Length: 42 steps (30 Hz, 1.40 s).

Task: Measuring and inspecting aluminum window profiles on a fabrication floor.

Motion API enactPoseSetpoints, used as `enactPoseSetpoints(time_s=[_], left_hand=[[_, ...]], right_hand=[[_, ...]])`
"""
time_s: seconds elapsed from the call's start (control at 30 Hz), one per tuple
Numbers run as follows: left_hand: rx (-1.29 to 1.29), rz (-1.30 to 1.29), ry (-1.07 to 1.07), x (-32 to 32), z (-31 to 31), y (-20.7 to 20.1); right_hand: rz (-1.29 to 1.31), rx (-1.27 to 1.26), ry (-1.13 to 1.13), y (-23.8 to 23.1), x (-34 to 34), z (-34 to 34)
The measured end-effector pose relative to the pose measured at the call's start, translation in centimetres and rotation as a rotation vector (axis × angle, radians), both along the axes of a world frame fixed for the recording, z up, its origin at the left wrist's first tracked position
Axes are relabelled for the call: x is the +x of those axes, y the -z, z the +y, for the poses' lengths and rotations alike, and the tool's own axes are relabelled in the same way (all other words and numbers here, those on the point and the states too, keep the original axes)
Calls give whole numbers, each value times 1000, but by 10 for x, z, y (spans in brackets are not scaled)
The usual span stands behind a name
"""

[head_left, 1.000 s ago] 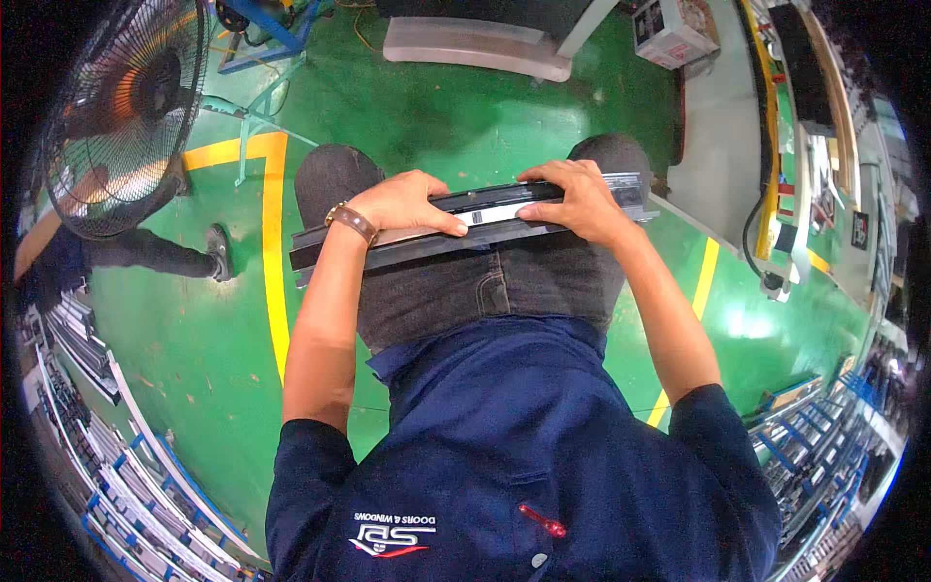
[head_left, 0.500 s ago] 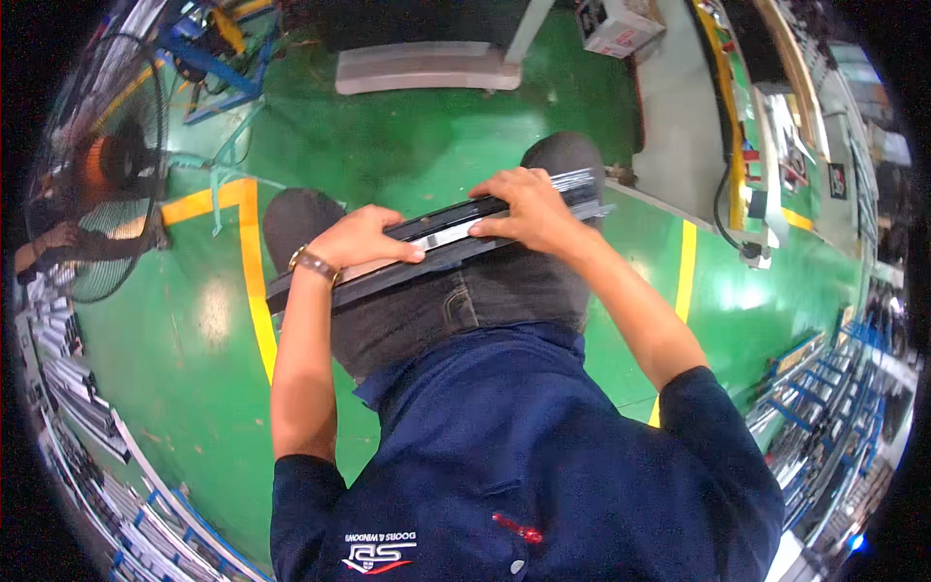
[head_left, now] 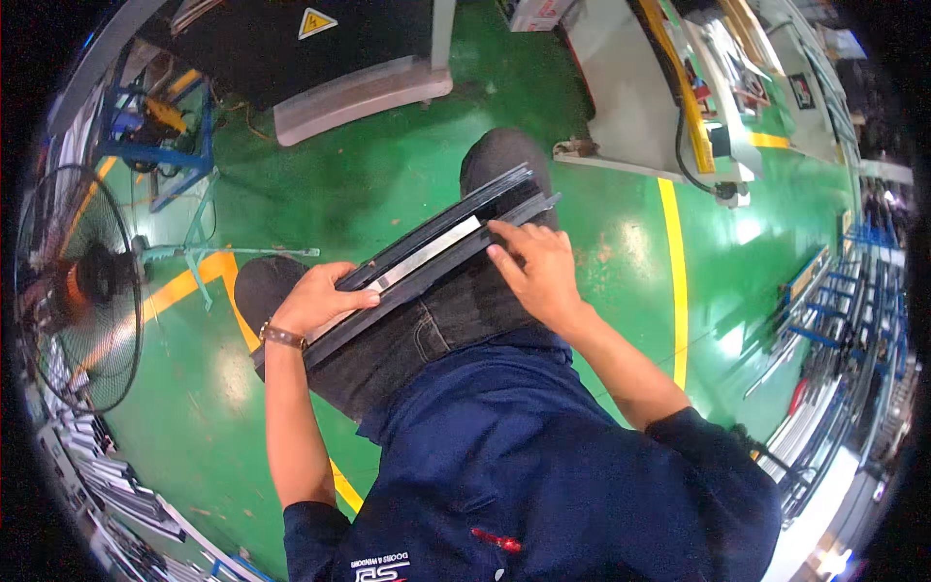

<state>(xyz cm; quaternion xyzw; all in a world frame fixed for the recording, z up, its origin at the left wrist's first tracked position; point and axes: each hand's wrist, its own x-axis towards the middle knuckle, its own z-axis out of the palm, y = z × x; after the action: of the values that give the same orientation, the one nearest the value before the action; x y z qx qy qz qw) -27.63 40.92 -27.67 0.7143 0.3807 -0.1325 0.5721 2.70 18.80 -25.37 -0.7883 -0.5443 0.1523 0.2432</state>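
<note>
A long dark channel-like profile [head_left: 436,257] lies slanted across my lap, its right end farther from me. A pale strip [head_left: 427,258] with a small dark mark runs along its middle. My left hand [head_left: 325,299] is closed over the profile's left part, the thumb lying on the strip by the dark mark. At the right part, my right hand [head_left: 536,267] bends its fingers over the near edge. Its forefinger reaches inside by the strip's right end, and its thumb stays on the near side. The left palm hides part of the profile.
A black standing fan [head_left: 82,286] is at the left, near a blue metal frame [head_left: 160,150]. Ahead stands a dark machine cabinet [head_left: 320,58] with a pale base. Racks of long profiles [head_left: 834,320] line the right; more profiles [head_left: 107,475] lie at lower left.
The view has turned to the right. My right hand has gone from gripping across the profile's top to its near edge, uncovering more of the strip. The left hand keeps its hold.
</note>
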Motion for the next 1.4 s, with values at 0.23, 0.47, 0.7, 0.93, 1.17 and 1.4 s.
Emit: enactPoseSetpoints(time_s=[0.23, 0.47, 0.7, 0.93, 1.17, 1.4], left_hand=[[0, 53, 11, 4, -1, -8], [-21, 68, -1, 4, 1, -6], [-29, 51, -5, 4, 0, -5], [-34, 56, -10, 4, -2, -6], [-57, 42, -14, 4, -1, -8], [-95, 60, -34, 3, -2, -3]], right_hand=[[-64, -184, -159, -1, -10, 7], [-131, -298, -232, -8, -6, 17], [-191, -257, -320, -11, 1, 27], [-312, -269, -466, -17, 2, 34], [-334, -251, -516, -17, 1, 29], [-298, -266, -498, -14, -1, 31]])
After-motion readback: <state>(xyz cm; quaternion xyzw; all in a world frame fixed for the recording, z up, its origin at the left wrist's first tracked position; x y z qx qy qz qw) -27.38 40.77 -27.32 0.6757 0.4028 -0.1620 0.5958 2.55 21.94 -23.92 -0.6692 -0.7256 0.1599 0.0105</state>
